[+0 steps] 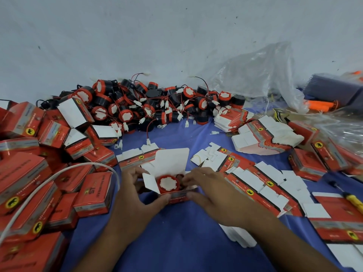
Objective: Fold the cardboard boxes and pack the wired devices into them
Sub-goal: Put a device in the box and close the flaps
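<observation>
A small red cardboard box (172,163) stands open at the centre of the blue cloth, its white lid flap up. Inside it sits a round red device with a white face (168,183). My left hand (135,191) grips the box's left side, thumb against the front wall. My right hand (208,187) holds the right side, its fingertips reaching into the opening beside the device. A heap of black and red wired devices (149,107) lies beyond the box. Flat unfolded boxes (261,183) spread to the right.
Closed red boxes (92,195) are piled at the left, crossed by a white cable (39,185). Stacks of flat blanks (265,140) and a clear plastic bag (259,75) lie at the back right. A yellow-handled tool (353,199) rests at the right edge.
</observation>
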### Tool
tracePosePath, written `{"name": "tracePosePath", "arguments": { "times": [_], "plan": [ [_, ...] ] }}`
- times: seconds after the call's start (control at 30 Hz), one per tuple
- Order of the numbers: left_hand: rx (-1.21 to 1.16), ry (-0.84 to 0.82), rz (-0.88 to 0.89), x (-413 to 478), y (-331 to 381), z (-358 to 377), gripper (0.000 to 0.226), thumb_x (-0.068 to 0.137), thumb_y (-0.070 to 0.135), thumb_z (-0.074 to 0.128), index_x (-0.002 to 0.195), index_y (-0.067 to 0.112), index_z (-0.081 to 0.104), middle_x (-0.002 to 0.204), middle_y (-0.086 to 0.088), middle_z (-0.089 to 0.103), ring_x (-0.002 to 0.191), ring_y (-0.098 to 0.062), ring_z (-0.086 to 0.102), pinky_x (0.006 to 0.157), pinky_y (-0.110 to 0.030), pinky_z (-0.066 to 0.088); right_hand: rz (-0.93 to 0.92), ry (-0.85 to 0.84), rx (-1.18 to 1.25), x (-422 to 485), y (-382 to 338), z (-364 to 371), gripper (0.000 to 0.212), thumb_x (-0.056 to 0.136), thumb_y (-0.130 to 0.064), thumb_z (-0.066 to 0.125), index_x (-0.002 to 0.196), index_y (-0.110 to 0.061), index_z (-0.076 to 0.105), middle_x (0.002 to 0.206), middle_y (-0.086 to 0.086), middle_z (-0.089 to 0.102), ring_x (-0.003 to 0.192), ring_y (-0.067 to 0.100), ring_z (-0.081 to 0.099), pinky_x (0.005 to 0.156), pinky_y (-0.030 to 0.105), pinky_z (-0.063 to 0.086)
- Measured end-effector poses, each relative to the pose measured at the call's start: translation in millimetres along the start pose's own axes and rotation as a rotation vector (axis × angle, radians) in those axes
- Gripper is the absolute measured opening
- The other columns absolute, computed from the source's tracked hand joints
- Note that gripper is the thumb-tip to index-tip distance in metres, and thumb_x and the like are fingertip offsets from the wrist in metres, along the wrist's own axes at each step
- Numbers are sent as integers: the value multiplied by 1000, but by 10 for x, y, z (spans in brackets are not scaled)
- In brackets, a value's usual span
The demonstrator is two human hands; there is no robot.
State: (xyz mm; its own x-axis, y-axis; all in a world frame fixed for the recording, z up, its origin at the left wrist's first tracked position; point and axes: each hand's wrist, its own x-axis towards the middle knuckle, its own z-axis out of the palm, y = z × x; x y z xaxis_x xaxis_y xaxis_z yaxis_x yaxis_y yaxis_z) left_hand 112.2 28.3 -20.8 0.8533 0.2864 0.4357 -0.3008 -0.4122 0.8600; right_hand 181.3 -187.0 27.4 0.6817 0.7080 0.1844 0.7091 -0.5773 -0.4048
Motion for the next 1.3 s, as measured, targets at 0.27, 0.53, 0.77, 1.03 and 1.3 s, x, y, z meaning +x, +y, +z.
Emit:
{"name": "tracePosePath", "arguments": {
  "times": [0.27,0.53,0.77,1.03,1.3],
  "plan": [
    [222,-116,127,-16,74,-19,69,76,26,82,139,28,53,120,8,50,114,0,52,95,-8,41,39,150,5,-35,75,109,23,99,-32,61,120,-29,71,159,-9,32,142,10,33,99,-7,2],
    [261,-166,128,-12,-4,-18,65,81,36,73,141,32,46,115,8,41,112,-4,46,94,-3,34,116,0,146,33,118,108,26,104,-37,51,121,-34,71,160,-8,21,146,11,22,117,27,24],
    [288,-193,177,-19,-15,-26,60,81,33,68,136,42,47,119,11,41,116,-3,45,93,-2,32,156,34,340,96,164,27,19,97,-20,64,97,-37,72,141,-13,47,122,-16,40,90,2,37],
    [281,-224,240,-21,52,-34,58,83,25,69,133,44,49,119,20,42,116,3,47,91,-1,33,334,-49,525,191,144,-85,14,86,-19,72,81,-29,80,102,-16,68,97,-2,61,80,15,44],
    [272,-210,218,-21,70,-23,42,90,32,64,132,33,57,121,17,42,115,7,46,90,0,33,504,46,485,384,84,-10,35,80,-24,81,107,-23,60,107,-6,63,94,19,65,77,32,53]
  ]
}}
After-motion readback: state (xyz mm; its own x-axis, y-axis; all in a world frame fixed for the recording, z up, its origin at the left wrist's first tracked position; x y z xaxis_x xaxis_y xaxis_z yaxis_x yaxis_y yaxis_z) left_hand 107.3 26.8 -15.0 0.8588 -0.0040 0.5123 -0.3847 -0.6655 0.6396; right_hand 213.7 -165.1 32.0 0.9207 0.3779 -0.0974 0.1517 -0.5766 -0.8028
